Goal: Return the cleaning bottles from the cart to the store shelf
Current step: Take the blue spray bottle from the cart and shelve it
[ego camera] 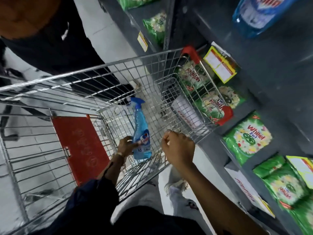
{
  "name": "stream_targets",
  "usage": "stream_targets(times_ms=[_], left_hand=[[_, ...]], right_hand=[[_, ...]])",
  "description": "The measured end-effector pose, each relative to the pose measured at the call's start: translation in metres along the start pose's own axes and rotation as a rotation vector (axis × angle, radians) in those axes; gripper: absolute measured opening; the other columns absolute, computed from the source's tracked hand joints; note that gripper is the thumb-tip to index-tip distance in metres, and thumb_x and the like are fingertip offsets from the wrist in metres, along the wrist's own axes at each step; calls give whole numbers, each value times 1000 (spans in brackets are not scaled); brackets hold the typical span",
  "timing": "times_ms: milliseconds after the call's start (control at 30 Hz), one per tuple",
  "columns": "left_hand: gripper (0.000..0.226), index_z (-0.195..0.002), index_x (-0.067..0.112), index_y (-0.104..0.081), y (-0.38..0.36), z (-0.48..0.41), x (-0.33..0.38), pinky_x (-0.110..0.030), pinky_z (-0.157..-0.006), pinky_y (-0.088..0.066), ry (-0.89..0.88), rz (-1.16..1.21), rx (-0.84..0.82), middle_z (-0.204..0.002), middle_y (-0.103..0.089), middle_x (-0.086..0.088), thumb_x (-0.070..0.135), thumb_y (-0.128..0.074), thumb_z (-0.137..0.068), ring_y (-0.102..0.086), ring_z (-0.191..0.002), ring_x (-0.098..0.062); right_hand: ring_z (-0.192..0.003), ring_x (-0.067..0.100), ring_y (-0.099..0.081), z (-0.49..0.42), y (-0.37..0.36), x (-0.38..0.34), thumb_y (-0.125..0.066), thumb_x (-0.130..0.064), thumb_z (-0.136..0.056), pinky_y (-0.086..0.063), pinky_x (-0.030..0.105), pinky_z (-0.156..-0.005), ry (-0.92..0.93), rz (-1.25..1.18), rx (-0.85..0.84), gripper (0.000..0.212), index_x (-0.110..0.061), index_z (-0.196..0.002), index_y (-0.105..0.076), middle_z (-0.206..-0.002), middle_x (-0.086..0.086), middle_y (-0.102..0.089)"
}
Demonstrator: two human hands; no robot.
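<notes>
A blue spray bottle (140, 129) of glass cleaner lies inside the wire shopping cart (118, 72), nozzle pointing away from me. My left hand (126, 146) reaches down into the cart and its fingers close around the bottle's lower body. My right hand (177, 150) hovers over the cart's right rim, fingers curled and holding nothing. Another blue cleaner bottle (264, 12) rests on the grey store shelf (271, 68) at the upper right.
Green detergent packs (248, 138) fill the shelves on the right, close to the cart's red corner bumpers (190, 53). A red child-seat flap (79, 146) sits at the cart's left end. Another person in dark clothes (55, 39) stands beyond the cart.
</notes>
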State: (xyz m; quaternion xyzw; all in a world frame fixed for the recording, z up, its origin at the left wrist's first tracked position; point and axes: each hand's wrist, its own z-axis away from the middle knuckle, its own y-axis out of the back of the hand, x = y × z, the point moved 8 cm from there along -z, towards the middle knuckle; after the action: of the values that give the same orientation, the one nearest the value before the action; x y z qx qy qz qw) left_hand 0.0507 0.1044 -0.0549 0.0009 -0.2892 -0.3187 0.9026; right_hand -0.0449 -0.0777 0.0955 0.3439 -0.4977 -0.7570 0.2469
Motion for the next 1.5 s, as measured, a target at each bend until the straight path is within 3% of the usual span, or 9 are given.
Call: stream_targets(times_ms=[100,200,433,533,767,933,1200,1433,1500], left_hand=[[27,-108,4,-61,-4,30,37,-35,-67,-58,-167,27,-145,-100,-70,-10,7,-68,-82,-67,-102,-35],[35,-113,5,-62,-16,78,84,-29,-65,-60,-328,71,-286,-103,-74,-10,15,-67,-81,-71,-95,-27],[36,-114,10,-66,-88,188,167,-30,-74,-55,-617,113,-554,-101,-75,-3,27,-58,-84,-69,-90,-20],[40,-116,14,-66,-124,217,178,-25,-75,-56,-649,107,-636,-106,-75,-2,34,-60,-82,-69,-94,-17],[33,-117,18,-66,-182,239,177,-39,-85,-54,-633,65,-691,-111,-74,-7,26,-58,-86,-68,-99,-25],[43,-121,11,-62,-207,252,192,-45,-92,-54,-664,5,-738,-119,-69,-14,31,-58,-83,-65,-108,-33],[29,-113,20,-64,-258,268,268,-20,-75,-57,-868,7,-840,-102,-75,7,23,-53,-86,-69,-96,-10],[29,-124,15,-52,-313,245,336,-21,-85,-56,-974,20,-859,-124,-59,-14,5,-41,-98,-59,-110,-21],[30,-118,19,-53,-323,236,348,-18,-82,-56,-980,26,-847,-124,-57,-14,2,-40,-98,-59,-107,-20]], right_hand=[[-90,20,-66,3,3,6,-54,-34,-91,-41,27,-68,29,-264,-61,17,-26,-104,-61,-103,-4,-73],[-116,19,-57,8,21,17,-55,-27,-94,-47,29,-89,-56,-774,-170,39,-14,-131,-50,-129,5,-61],[-98,19,-70,44,95,60,-60,-25,-84,-58,27,-74,-152,-1582,-161,27,-14,-108,-66,-107,4,-75],[-107,30,-66,68,114,91,-61,-21,-80,-55,43,-89,-179,-1724,-83,35,-9,-112,-65,-115,12,-71],[-93,19,-72,103,130,145,-59,-17,-80,-58,28,-68,-214,-1784,102,26,-13,-103,-69,-101,4,-76],[-97,20,-71,106,142,164,-51,-10,-92,-59,30,-71,-238,-1765,183,24,-8,-113,-64,-103,4,-76],[-88,11,-71,67,214,191,-47,-1,-95,-59,25,-74,-115,-1591,456,25,-15,-106,-65,-91,-6,-77],[-106,27,-66,13,251,222,-47,1,-95,-53,43,-93,-98,-1358,746,27,-17,-110,-61,-109,8,-69],[-100,18,-67,0,256,229,-48,2,-95,-54,38,-90,-112,-1308,785,30,-21,-108,-61,-106,3,-70]])
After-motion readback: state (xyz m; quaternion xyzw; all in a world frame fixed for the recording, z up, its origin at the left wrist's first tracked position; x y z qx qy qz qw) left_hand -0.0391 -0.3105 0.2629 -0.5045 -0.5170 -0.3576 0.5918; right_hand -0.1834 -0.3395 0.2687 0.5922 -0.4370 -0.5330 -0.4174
